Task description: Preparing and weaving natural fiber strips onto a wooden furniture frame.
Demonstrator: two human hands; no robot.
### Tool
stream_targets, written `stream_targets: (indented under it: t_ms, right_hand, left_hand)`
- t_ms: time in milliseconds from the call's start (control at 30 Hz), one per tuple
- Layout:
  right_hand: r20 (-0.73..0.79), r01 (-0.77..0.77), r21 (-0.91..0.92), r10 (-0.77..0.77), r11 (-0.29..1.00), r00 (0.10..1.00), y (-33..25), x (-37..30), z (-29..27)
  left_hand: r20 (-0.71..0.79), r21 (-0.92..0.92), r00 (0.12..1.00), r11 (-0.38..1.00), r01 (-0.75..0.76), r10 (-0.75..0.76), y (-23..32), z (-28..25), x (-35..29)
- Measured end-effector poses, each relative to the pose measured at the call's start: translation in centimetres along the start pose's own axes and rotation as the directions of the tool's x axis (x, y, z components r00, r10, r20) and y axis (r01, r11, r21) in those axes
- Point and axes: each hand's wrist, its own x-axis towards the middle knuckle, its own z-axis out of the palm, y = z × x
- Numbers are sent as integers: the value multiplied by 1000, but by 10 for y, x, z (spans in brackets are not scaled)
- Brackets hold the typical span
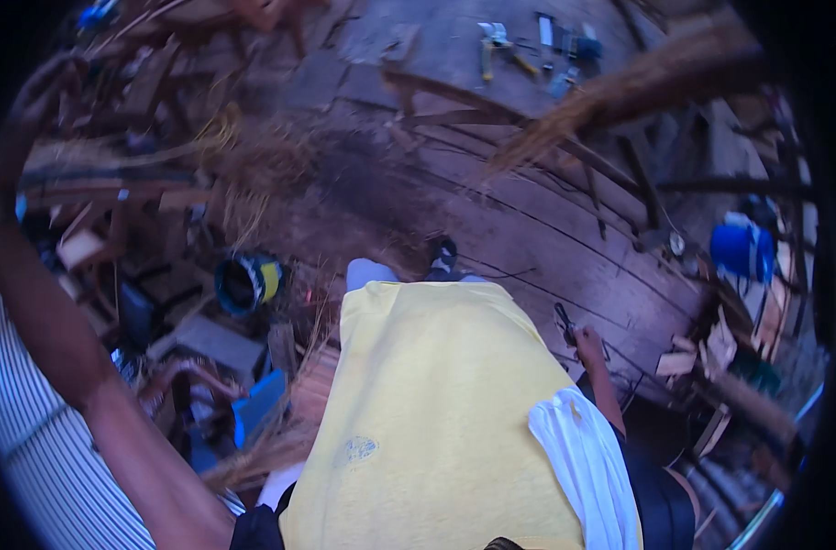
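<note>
Well, my right fingers [585,338] grasp a dark tool [565,321] at four o'clock; I cannot tell whether my left fingers [62,69], blurred at ten, hold anything; my yellow shirt [445,367] bears an unreadable print [361,448].

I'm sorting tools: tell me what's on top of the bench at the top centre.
The bench bears something yellow-handled and some dark and blue things, too blurred to name. A brown, frayed piece crosses in front of its right part, hiding whatever lies behind.
</note>
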Motion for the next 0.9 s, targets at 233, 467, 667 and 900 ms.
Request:
stream_targets:
  t_ms: [233,467,667,900]
  right_hand:
    - [-143,-52,85,64,995,988,-30,-15,-11]
    - [-368,-74,194,143,978,919,26,-43,46]
    - [-191,-331,654,572,680,798,-46,-119,92]
    - [-306,-312,689,652,655,693,-160,-148,148]
  left_hand:
    - [432,-253,836,935,-249,339,124,77,65]
    - [-50,-265,422,396,-879,905,288,153,221]
    - [-382,-509,463,236,-827,799,417,212,365]
    - [-479,-263,372,274,-925,795,562,271,465]
